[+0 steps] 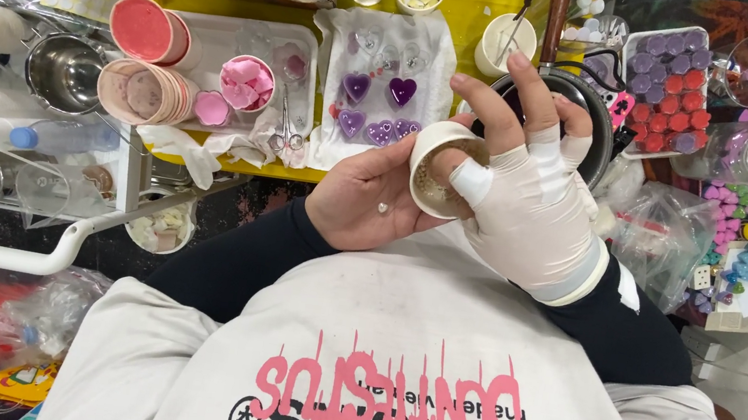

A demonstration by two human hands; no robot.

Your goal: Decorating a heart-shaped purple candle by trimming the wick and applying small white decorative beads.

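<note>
Above the lap, the left hand (365, 201) lies palm-up, fingers loosely spread, a tiny white heart (382, 208) resting on it. Beside it, the bandaged right hand (517, 196) pinches a tilted paper cup (434, 165), below the purple heart moulds (377, 108).

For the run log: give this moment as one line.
left hand: palm up, small pale piece on it | right hand: tips paper cup | purple hearts on cloth
</note>
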